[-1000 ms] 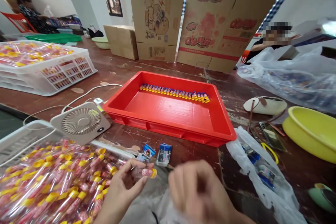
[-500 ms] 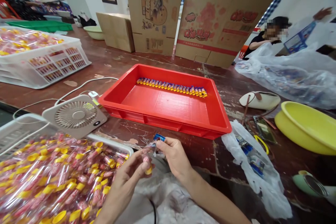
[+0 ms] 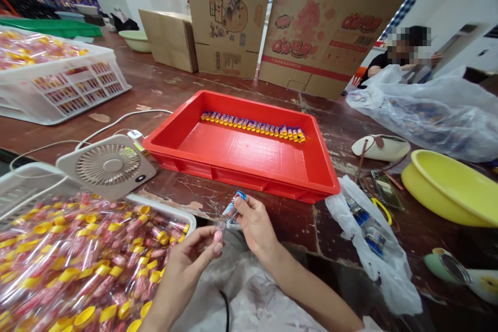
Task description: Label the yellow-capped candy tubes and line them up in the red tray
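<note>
Head view, left hand (image 3: 200,250): pinching clear tube (image 3: 219,233), yellow cap now hidden
Right hand (image 3: 251,218): pinching blue packet (image 3: 232,205), tube's 1 o'clock; farther off a second ago

Workshop; crates (image 3: 21,94) of capped tubes (image 3: 91,249); cartons (image 3: 307,36)

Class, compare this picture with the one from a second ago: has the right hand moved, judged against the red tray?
Yes: the right hand has moved leftward and closer to the red tray.
</note>
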The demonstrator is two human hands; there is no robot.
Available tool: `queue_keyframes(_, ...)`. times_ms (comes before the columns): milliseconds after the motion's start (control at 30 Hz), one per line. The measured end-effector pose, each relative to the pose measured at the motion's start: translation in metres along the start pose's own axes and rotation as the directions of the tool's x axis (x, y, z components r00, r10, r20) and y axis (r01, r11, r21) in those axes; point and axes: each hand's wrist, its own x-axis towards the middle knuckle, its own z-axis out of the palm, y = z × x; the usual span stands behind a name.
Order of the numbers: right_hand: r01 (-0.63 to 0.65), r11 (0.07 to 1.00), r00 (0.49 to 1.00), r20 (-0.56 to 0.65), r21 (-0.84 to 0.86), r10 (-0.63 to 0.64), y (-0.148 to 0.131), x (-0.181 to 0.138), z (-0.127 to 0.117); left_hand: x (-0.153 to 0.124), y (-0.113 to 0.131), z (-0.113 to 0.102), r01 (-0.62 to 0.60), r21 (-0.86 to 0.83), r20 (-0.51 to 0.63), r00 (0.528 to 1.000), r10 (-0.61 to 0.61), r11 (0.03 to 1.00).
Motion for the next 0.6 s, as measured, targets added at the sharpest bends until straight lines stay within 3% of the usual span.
queue_keyframes(167,-0.039,0.997,0.996,0.077,0.069,0.034,0.0012,-0.0022,0.0018,0.0032,-0.0010,0.0003,0.001,-0.017,-0.032,0.999,-0.001,1.000)
queue_keyframes(300,-0.010,0.999,0.994,0.113,0.032,0.006,0.0044,-0.0022,0.0012,0.0041,-0.0019,0.0003,-0.014,-0.012,-0.029,0.999,0.014,1.000)
queue_keyframes(600,0.184,0.942,0.930,0.360,-0.282,-0.074,0.0049,-0.0065,-0.0049,0.0059,0.0024,0.0016,-0.023,-0.149,-0.063,0.998,0.013,0.989)
